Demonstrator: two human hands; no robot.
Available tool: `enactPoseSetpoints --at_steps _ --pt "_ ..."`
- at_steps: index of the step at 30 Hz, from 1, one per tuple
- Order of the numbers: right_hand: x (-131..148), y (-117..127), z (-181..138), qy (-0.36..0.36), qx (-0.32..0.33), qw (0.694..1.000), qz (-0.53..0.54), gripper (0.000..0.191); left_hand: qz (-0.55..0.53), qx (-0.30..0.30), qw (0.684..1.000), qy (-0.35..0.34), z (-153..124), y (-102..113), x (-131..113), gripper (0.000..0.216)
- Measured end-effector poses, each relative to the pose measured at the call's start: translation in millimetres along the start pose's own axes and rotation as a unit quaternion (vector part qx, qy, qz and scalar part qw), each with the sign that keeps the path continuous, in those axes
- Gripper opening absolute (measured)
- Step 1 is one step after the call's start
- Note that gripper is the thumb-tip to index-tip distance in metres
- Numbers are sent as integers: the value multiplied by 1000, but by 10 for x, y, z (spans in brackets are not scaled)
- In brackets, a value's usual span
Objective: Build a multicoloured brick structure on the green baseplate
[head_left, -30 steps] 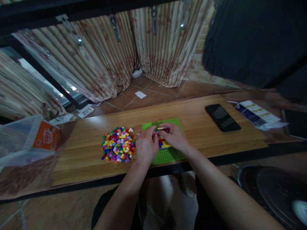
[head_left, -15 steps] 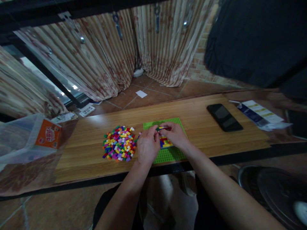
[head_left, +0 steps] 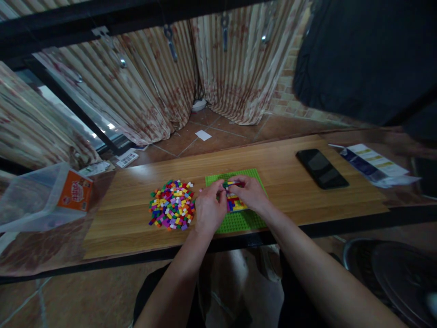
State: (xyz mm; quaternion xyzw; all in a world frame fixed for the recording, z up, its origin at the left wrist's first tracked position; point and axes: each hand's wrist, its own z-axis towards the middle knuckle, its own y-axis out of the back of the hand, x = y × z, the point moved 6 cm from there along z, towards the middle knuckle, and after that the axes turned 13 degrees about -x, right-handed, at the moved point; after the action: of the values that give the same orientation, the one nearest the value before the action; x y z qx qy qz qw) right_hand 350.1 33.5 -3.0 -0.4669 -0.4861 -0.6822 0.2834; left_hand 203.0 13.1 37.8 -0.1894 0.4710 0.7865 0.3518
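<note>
A green studded baseplate (head_left: 244, 219) lies on the wooden table (head_left: 283, 182) in front of me. A small patch of coloured bricks (head_left: 235, 203) is built on it. My left hand (head_left: 209, 210) and my right hand (head_left: 248, 193) meet over that patch, fingers curled and pinched at its far edge, where a small green and pink piece (head_left: 228, 184) shows between the fingertips. Which hand grips it I cannot make out. A heap of loose coloured bricks (head_left: 172, 210) lies just left of my left hand.
A black phone (head_left: 322, 168) lies to the right on the table, with a printed leaflet (head_left: 373, 164) beyond it. A clear plastic bag with an orange label (head_left: 51, 198) sits at the left end. Striped curtains (head_left: 143, 91) hang behind; a dark round object (head_left: 389, 278) is at lower right.
Both hands stay together over the built bricks with only slight finger movement. The view has drifted a little, shifting the scene right.
</note>
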Motion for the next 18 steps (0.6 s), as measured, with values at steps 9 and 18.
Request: enactPoseSetpoints --at_steps 9,18 --pt "-107 -23 17 -8 9 1000 14 27 197 5 980 39 290 348 496 32" --pt "-94 -1 8 -2 21 1000 6 28 249 16 967 45 336 386 678 33"
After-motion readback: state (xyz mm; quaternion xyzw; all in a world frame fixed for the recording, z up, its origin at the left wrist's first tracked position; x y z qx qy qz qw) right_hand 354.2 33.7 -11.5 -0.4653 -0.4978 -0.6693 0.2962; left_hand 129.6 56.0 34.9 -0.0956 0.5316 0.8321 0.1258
